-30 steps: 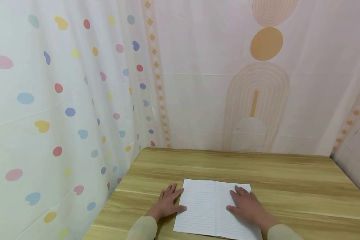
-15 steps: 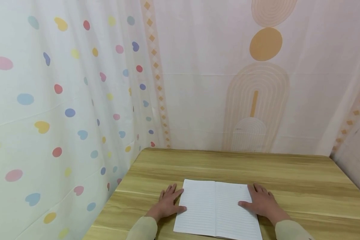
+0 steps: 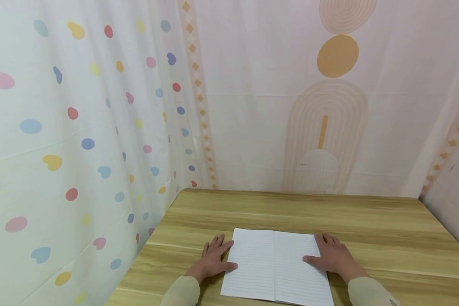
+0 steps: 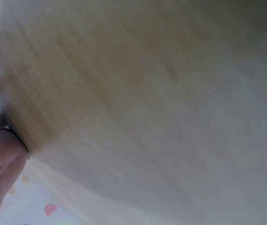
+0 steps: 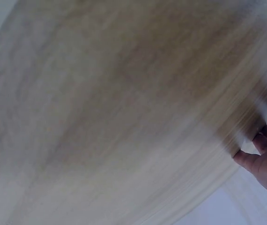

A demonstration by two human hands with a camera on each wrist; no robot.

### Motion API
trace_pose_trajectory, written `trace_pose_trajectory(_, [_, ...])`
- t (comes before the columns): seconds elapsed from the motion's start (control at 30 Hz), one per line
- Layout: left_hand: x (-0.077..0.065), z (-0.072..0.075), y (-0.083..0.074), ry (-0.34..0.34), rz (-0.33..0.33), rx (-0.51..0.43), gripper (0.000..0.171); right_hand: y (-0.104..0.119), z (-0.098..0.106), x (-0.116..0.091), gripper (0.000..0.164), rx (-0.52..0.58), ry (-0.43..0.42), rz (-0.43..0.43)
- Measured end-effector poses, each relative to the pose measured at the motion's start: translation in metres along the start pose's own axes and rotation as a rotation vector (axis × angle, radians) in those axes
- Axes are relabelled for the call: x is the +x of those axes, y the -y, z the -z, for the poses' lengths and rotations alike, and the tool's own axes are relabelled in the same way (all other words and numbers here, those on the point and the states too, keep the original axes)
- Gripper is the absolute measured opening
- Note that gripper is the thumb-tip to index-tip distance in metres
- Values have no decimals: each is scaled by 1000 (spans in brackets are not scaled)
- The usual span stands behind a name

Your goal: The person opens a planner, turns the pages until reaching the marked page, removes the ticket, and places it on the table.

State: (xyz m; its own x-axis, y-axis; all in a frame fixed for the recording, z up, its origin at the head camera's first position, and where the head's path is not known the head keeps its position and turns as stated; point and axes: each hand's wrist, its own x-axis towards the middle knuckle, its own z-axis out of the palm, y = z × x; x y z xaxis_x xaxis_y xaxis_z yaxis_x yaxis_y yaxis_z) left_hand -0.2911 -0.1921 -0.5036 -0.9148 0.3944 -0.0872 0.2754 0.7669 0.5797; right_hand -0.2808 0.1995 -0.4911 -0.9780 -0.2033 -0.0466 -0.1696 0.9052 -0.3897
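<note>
head: the right hand (image 3: 333,257) has shifted from mid-page to the right edge of the open notebook (image 3: 260,267), leaving its lined pages nearly uncovered on the table (image 3: 283,212). the left hand (image 3: 213,260) rests at the left edge; thumbs apart from fingers, lapping the margins. curtains (image 3: 252,140) hang behind. left wrist: blurred; cannot tell the fingers. right wrist: fingers slightly apart.

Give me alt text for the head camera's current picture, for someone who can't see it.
A person's left hand and right hand rest at opposite outer edges of an open, lined notebook on a wood-grain table. Pale cloth with arch shapes hangs behind; cloth with colourful dots and hearts hangs at picture left.
</note>
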Motion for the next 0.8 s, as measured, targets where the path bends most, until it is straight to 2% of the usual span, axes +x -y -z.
trace_pose_trajectory(0.57, [-2,1,-3,0,-1,2,78,-1,-4,3,90,7,-30,-1])
trace_pose_trajectory(0.8, [-1,0,-1,-1,6,-1,79,2,-2,3,78,107,-56,-2])
